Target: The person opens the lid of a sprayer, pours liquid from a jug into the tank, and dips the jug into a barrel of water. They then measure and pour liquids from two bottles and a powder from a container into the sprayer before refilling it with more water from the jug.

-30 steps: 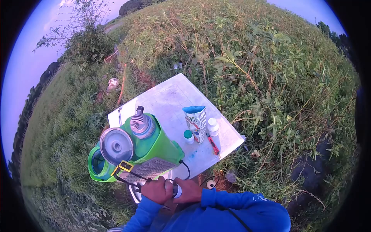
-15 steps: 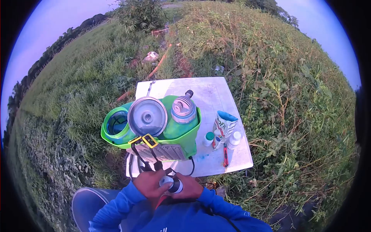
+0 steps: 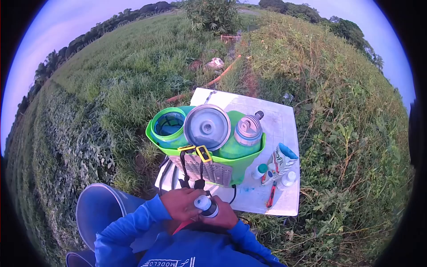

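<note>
Close to my body, my right hand [image 3: 222,214] is wrapped round a small dark bottle [image 3: 211,211] with a white band. My left hand [image 3: 182,204] is at its top, with fingers closed at a white cap [image 3: 203,203]; whether the cap is on the bottle I cannot tell. Just beyond my hands stands a green backpack sprayer [image 3: 242,162] with black straps and yellow buckles. Its round tank opening [image 3: 169,124] is uncovered at the left, and a large round grey lid [image 3: 207,127] rests on top in the middle.
The sprayer stands on a white table [image 3: 284,120]. At the table's right are a green-capped bottle [image 3: 259,171], an open packet [image 3: 283,161], a white bottle [image 3: 288,179] and a red cutter [image 3: 271,196]. A blue barrel [image 3: 100,213] stands at lower left, amid grass and weeds.
The view has turned left, so the table and sprayer appear further right. More of the barrel shows, with a second rim below it. My hands stay together at the bottle, its white cap more visible.
</note>
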Demonstrator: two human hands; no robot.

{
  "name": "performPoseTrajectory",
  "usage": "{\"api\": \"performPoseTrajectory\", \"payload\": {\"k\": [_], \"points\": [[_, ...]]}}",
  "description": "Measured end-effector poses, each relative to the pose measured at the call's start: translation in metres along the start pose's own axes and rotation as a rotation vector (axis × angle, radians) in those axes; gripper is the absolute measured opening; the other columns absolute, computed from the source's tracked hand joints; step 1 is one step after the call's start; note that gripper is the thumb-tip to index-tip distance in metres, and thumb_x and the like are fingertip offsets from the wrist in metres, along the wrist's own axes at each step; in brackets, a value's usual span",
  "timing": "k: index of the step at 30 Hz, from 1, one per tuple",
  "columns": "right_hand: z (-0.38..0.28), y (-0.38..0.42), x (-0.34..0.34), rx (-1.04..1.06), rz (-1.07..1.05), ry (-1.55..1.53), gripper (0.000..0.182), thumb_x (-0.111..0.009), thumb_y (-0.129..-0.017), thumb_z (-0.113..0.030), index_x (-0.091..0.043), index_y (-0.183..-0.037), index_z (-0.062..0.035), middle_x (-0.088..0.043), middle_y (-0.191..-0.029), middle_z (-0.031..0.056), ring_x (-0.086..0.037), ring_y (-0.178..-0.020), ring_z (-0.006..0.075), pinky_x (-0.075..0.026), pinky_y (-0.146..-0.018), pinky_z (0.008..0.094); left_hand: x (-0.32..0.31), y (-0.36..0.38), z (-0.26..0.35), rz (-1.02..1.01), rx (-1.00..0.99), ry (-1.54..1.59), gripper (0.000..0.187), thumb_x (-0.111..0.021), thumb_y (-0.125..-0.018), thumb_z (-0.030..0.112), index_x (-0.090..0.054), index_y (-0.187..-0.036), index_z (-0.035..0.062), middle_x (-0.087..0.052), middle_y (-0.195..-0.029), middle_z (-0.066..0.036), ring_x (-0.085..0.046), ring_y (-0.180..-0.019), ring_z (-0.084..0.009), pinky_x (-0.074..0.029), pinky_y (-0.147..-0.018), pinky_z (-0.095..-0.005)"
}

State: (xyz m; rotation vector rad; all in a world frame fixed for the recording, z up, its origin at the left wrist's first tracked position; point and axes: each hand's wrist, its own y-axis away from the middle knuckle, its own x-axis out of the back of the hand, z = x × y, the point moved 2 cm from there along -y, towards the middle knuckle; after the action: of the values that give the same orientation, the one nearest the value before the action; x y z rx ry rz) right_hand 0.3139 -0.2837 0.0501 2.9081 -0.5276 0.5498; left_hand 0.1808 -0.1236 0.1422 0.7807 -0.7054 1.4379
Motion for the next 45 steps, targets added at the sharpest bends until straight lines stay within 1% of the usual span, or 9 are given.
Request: {"api": "performPoseTrajectory", "payload": {"k": [8, 11, 19, 24, 28, 32, 36, 44, 45], "points": [[0.024, 0.006, -0.006, 0.019, -0.018, 0.031, 0.072, -0.09, -0.065, -0.045, -0.06, -0.113, -0.0001, -0.072, -0.099, 0.0237, -0.073, -0.095, 0.04, -0.057, -0.082, 0.0457, -0.016, -0.013, 0.007, -0.21, 0.392, -0.141, 0.064, -0.064, -0.089, 0.06, -0.061, -0.122, 0.0044, -0.072, -0.083, -0.019, -0.072, -0.077, -0.0411, -0.058, -0.071, -0.0498], [0.031, 0.004, -0.005, 0.021, -0.034, 0.005, 0.071, -0.09, -0.065, -0.045, -0.061, -0.111, -0.0001, -0.072, -0.099, 0.0235, -0.073, -0.093, 0.0397, -0.057, -0.081, 0.0459, -0.016, -0.01, 0.01, -0.095, 0.314, -0.142, 0.06, -0.057, -0.092, 0.063, -0.067, -0.108, 0.0061, -0.071, -0.089, -0.02, -0.072, -0.078, -0.0408, -0.057, -0.071, -0.0506], [0.02, 0.0, -0.002, 0.169, -0.3, -0.266, 0.07, -0.088, -0.07, -0.038, -0.06, -0.123, -0.0014, -0.073, -0.105, 0.0179, -0.073, -0.097, 0.0294, -0.056, -0.087, 0.04, -0.021, -0.003, 0.009, -0.067, -0.018, 0.074, 0.048, -0.063, -0.096, 0.038, -0.054, -0.129, 0.004, -0.064, -0.108, -0.021, -0.066, -0.099, -0.0424, -0.054, -0.082, -0.0512], [0.032, -0.007, -0.02, 0.159, -0.213, -0.104, 0.071, -0.088, -0.069, -0.041, -0.06, -0.123, -0.0031, -0.073, -0.104, 0.0185, -0.074, -0.096, 0.0333, -0.057, -0.084, 0.0425, -0.033, 0.005, 0.016, 0.27, 0.221, -0.073, 0.043, -0.059, -0.098, 0.043, -0.057, -0.092, -0.0002, -0.06, -0.06, -0.024, -0.062, -0.057, -0.0459, -0.052, -0.056, -0.0539], [0.013, -0.008, -0.028, 0.109, -0.063, 0.147, 0.073, -0.087, -0.066, -0.046, -0.059, -0.117, -0.0017, -0.073, -0.099, 0.0233, -0.072, -0.092, 0.0432, -0.059, -0.08, 0.0496, -0.046, 0.01, -0.006, 0.25, 0.506, -0.222, 0.059, -0.051, -0.1, 0.054, -0.065, -0.077, 0.0018, -0.06, -0.058, -0.024, -0.064, -0.057, -0.0445, -0.052, -0.055, -0.0542], [0.02, -0.013, -0.037, 0.096, -0.092, 0.05, 0.071, -0.088, -0.066, -0.044, -0.058, -0.114, -0.0008, -0.073, -0.099, 0.0235, -0.073, -0.093, 0.0406, -0.059, -0.08, 0.0481, -0.025, 0.013, 0.002, 0.047, 0.618, -0.195, 0.059, -0.052, -0.098, 0.058, -0.068, -0.095, 0.0017, -0.064, -0.068, -0.025, -0.067, -0.065, -0.0435, -0.054, -0.062, -0.0539], [0.015, -0.017, -0.032, 0.109, -0.099, 0.038, 0.071, -0.091, -0.066, -0.045, -0.057, -0.112, -0.0008, -0.073, -0.098, 0.0228, -0.075, -0.093, 0.0382, -0.059, -0.079, 0.0464, -0.022, 0.027, -0.003, 0.233, 0.115, -0.081, 0.051, -0.061, -0.095, 0.047, -0.054, -0.119, 0.0031, -0.063, -0.104, -0.024, -0.067, -0.093, -0.0433, -0.054, -0.077, -0.052], [0.006, -0.022, -0.04, 0.211, -0.156, 0.053, 0.068, -0.09, -0.068, -0.043, -0.058, -0.111, -0.0012, -0.073, -0.097, 0.0229, -0.075, -0.092, 0.0365, -0.06, -0.076, 0.0453, -0.027, 0.029, -0.006, 0.018, 0.601, -0.166, 0.056, -0.053, -0.097, 0.057, -0.06, -0.111, 0.0026, -0.066, -0.08, -0.023, -0.068, -0.074, -0.0423, -0.053, -0.064, -0.051], [0.006, -0.022, -0.042, 0.211, -0.151, 0.051, 0.068, -0.09, -0.068, -0.043, -0.058, -0.111, -0.0013, -0.073, -0.097, 0.0228, -0.075, -0.092, 0.0361, -0.06, -0.076, 0.0453, -0.025, 0.031, -0.003, 0.12, 0.499, -0.168, 0.055, -0.054, -0.097, 0.056, -0.06, -0.112, 0.003, -0.065, -0.083, -0.023, -0.067, -0.076, -0.0423, -0.053, -0.065, -0.0511]]}}
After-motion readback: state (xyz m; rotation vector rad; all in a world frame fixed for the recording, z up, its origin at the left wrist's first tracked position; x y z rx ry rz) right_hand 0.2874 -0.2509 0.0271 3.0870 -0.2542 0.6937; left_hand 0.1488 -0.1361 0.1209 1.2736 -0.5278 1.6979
